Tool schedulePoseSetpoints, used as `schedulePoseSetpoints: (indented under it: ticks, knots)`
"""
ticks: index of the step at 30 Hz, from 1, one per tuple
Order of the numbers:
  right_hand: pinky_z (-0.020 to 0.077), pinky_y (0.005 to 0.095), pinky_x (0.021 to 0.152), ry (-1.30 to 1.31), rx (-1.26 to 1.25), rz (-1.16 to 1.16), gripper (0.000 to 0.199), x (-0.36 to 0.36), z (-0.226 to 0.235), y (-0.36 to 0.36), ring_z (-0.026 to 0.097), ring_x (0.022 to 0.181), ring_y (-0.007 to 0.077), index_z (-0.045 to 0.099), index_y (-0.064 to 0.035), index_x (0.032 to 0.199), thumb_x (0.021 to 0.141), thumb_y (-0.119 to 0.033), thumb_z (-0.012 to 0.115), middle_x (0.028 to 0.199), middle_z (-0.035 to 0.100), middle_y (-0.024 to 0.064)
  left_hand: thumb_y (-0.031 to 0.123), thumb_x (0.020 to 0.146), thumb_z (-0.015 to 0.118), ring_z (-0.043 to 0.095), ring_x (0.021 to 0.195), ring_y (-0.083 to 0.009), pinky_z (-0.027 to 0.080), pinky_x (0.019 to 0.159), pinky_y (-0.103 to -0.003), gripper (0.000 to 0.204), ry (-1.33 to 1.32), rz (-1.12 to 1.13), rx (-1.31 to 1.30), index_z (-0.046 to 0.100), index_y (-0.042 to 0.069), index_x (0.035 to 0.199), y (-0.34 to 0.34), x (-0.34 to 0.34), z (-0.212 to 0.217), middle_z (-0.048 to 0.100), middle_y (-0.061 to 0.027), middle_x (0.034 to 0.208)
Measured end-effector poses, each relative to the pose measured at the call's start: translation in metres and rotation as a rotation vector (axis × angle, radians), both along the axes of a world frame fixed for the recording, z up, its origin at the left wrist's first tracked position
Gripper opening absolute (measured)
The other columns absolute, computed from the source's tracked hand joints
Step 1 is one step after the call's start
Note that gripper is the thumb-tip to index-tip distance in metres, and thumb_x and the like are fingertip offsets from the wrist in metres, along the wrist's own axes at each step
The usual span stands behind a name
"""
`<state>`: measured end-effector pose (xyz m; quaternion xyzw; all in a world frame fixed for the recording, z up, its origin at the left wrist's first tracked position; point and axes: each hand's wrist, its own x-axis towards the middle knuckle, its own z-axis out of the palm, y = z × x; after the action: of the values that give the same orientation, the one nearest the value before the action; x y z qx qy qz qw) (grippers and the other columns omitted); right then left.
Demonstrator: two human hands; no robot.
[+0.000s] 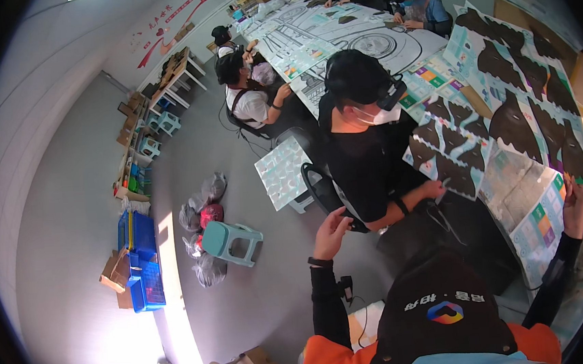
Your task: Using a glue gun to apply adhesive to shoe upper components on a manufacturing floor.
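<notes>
Open grey floor lies at nine o'clock, passable apart from a pale green plastic stool, clear plastic bags and blue plastic crates. At two o'clock, large printed paper sheets with dark cut-out shapes cover the long table. A seated person in a black shirt blocks twelve o'clock, just beyond the left hand.

Grey floor, pale-green stool, blue crates by wall, sunlit strip.
</notes>
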<state>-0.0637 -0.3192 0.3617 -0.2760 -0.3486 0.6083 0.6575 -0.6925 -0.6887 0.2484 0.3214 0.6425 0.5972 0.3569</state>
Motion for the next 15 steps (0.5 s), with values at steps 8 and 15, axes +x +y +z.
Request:
schedulePoseSetpoints:
  ticks: [8, 15]
  knots:
    - [0.0539, 0.0221, 0.09, -0.062, 0.01, 0.055, 0.014, -0.004, 0.01, -0.024, 0.066, 0.103, 0.0168, 0.059, 0.0072, 0.108, 0.099, -0.003, 0.055, 0.109, 0.065, 0.0149, 0.012, 0.101, 0.057, 0.065, 0.09, -0.0156, 0.052, 0.084, -0.029, 0.052, 0.314, 0.05, 0.176, 0.039, 0.0, 0.148, -0.004, 0.048, 0.108, 0.069, -0.0104, 0.105]
    - [0.0492, 0.0278, 0.089, -1.025, 0.54, -0.281, 0.024, 0.007, -0.005, -0.018, 0.066, 0.101, 0.0199, 0.061, 0.0073, 0.121, 0.101, -0.004, 0.055, 0.114, 0.066, 0.0162, 0.009, 0.099, 0.06, 0.065, 0.087, -0.0114, 0.052, 0.081, -0.027, 0.053, 0.366, -0.113, 0.128, 0.041, 0.001, 0.148, -0.015, 0.077, 0.1, 0.07, -0.0077, 0.102]
